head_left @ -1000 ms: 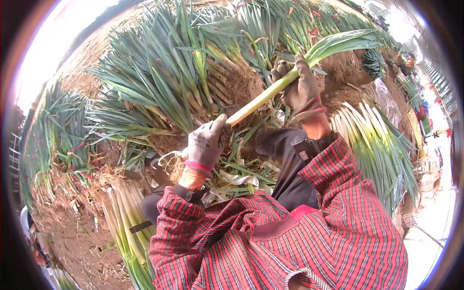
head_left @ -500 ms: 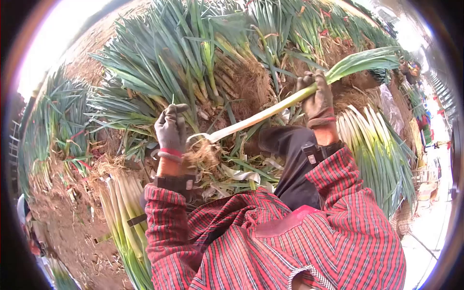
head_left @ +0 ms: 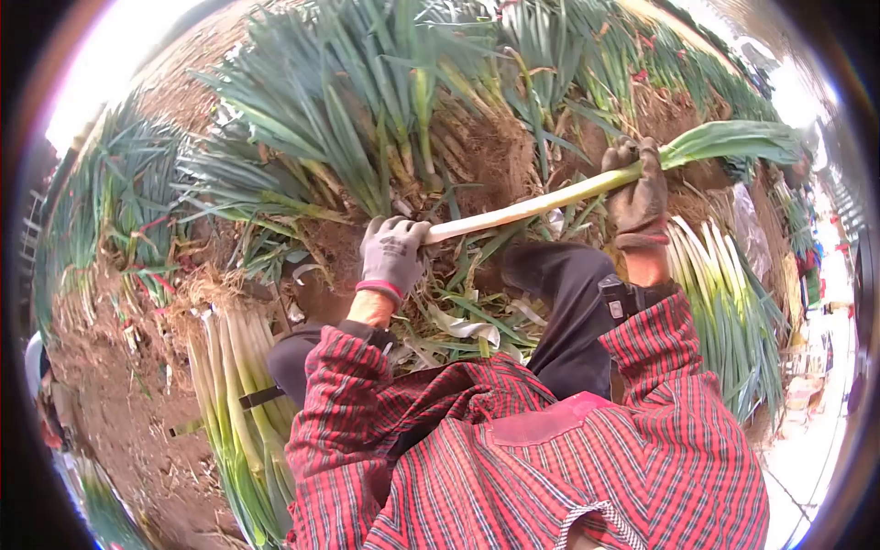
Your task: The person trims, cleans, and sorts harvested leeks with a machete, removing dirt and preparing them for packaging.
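A long green onion [head_left: 522, 210] stretches across in front of me, its white root end to the left and its green leaves to the upper right. My right hand [head_left: 639, 188], in a dirty brown glove, is wrapped around the stem just below the leaves. At the other end, my left hand [head_left: 394, 252] in a grey glove closes over the root end, so the roots are hidden. Trimmed leaves and peeled white skins [head_left: 463, 325] litter the ground below the stem.
A big heap of green onions [head_left: 348, 101] with roots lies ahead. Pale-stemmed piles lie at left [head_left: 238, 394] and right [head_left: 720, 293]. A clear plastic bag [head_left: 752, 225] is at the right. My bent knee [head_left: 564, 284] rises between my arms.
My left hand has moved right and closed on the green onion's root end, covering the roots that showed before. My right hand keeps its grip; the view has shifted slightly.
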Demonstrator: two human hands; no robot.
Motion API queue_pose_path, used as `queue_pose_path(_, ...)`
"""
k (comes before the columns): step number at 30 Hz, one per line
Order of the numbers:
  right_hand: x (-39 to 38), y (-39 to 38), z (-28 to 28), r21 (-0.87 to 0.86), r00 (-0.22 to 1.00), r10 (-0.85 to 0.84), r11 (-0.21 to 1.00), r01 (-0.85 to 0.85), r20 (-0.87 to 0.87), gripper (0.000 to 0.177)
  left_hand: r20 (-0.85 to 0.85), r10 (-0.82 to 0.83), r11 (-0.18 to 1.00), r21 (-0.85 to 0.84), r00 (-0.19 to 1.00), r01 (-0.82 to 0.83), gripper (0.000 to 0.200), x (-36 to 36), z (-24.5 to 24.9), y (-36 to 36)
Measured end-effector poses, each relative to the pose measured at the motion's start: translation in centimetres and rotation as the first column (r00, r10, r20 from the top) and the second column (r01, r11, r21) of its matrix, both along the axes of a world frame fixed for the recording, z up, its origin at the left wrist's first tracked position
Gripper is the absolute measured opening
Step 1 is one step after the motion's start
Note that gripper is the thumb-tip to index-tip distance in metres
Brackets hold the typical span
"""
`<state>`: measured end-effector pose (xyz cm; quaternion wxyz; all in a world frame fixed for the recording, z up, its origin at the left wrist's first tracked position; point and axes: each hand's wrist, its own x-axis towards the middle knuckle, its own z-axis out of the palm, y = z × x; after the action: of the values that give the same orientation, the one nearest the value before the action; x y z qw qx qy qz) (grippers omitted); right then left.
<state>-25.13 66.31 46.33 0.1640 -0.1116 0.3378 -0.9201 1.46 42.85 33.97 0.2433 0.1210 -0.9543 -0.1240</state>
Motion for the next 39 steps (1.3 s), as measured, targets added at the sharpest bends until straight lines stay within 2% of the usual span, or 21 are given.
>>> queue_pose_path(2,-0.1,0.4,-0.1,0.092,0.907,-0.029,0.993,0.074,-0.421,0.013,0.504,0.173,0.985,-0.089,0.846,-0.148,0.032,-0.5,-1.9,-0.9)
queue_pose_path(3,-0.7,0.5,0.1,0.119,0.792,-0.070,0.977,0.177,-0.606,0.014,0.719,0.279,0.959,-0.178,0.636,-0.220,0.036,-0.2,-3.7,-1.6)
queue_pose_path(4,-1.7,1.0,1.1,0.207,0.838,-0.052,0.959,0.193,-0.543,0.020,0.747,0.371,0.916,-0.197,0.552,-0.350,0.038,1.0,-5.9,-1.7)
queue_pose_path(6,-2.5,-1.4,3.5,0.282,0.863,-0.021,0.941,0.189,-0.505,0.032,0.843,0.387,0.870,-0.200,0.374,-0.451,0.036,3.0,-2.5,-0.2)
queue_pose_path(7,-1.7,-3.4,4.3,0.261,0.849,-0.026,0.946,0.191,-0.529,0.038,0.848,0.251,0.866,0.017,0.466,-0.499,0.050,3.5,1.8,0.2)
queue_pose_path(8,-0.7,-5.7,4.3,0.294,0.761,0.058,0.939,0.178,-0.646,0.038,0.596,0.406,0.897,-0.117,0.692,-0.426,0.046,3.8,1.3,1.2)
queue_pose_path(9,0.0,-8.5,4.3,0.358,0.708,0.149,0.921,0.155,-0.690,0.033,0.212,0.350,0.936,-0.107,0.912,-0.335,0.035,4.4,3.6,2.2)
queue_pose_path(10,0.6,-11.3,4.2,0.418,0.644,0.238,0.898,0.140,-0.727,0.030,0.068,0.229,0.972,-0.065,0.971,-0.225,0.033,4.9,7.9,3.3)
queue_pose_path(11,1.2,-14.1,4.0,0.471,0.571,0.321,0.872,0.132,-0.756,0.029,-0.246,0.122,0.974,-0.158,0.962,-0.164,0.019,5.6,11.1,3.9)
queue_pose_path(12,3.3,-16.5,4.3,0.514,0.491,0.391,0.846,0.141,-0.779,0.028,-0.401,0.014,0.935,-0.318,0.916,-0.154,0.027,6.6,14.1,3.9)
queue_pose_path(14,10.6,-20.9,5.2,0.526,0.294,0.473,0.839,0.138,-0.831,0.025,-0.276,0.066,0.753,-0.617,0.959,-0.229,0.034,10.8,20.5,4.0)
queue_pose_path(17,25.3,-25.5,6.9,0.390,-0.089,0.397,0.917,0.088,-0.913,0.021,-0.204,0.373,0.757,-0.498,0.905,-0.424,0.040,19.3,26.5,2.7)
queue_pose_path(19,34.0,-27.1,7.6,0.280,-0.272,0.262,0.959,-0.030,-0.926,0.019,0.056,0.757,0.471,-0.738,0.651,-0.483,0.064,27.2,29.1,3.8)
queue_pose_path(22,44.5,-27.1,8.4,0.301,-0.390,0.167,0.900,-0.314,-0.906,0.019,0.459,0.872,0.416,-0.512,0.170,-0.752,0.077,35.4,32.1,7.4)
queue_pose_path(24,50.6,-27.4,7.0,0.174,-0.387,-0.003,0.890,-0.421,-0.922,0.020,0.439,0.860,0.436,-0.367,0.260,-0.822,0.080,42.8,28.8,9.7)
queue_pose_path(26,55.2,-27.8,4.1,0.056,-0.376,-0.131,0.892,-0.449,-0.917,0.021,0.525,0.851,0.215,-0.336,0.007,-0.917,0.075,43.9,26.7,11.5)
queue_pose_path(30,60.5,-29.4,-5.9,0.416,-0.568,0.141,0.822,-0.389,-0.811,0.035,0.639,0.750,0.156,0.077,0.169,-0.985,0.069,49.6,16.8,9.7)
queue_pose_path(32,60.8,-29.6,-10.9,0.649,-0.724,0.304,0.717,-0.254,-0.619,0.042,0.697,0.703,0.189,0.010,0.142,-0.982,0.076,52.9,8.9,8.9)
queue_pose_path(33,60.2,-29.9,-11.7,0.777,-0.822,0.391,0.623,-0.095,-0.414,0.046,0.729,0.671,0.204,-0.001,0.139,-0.979,0.080,53.5,8.5,8.8)
queue_pose_path(34,59.5,-29.5,-12.6,0.761,-0.731,0.436,0.625,-0.174,-0.525,0.050,0.752,0.644,0.218,-0.009,0.137,-0.976,0.083,53.9,8.2,8.2)
queue_pose_path(39,60.8,-30.3,-10.8,0.819,-0.782,0.464,0.564,-0.101,-0.416,0.042,0.825,0.548,0.219,0.017,0.137,-0.976,0.094,53.8,9.0,7.2)
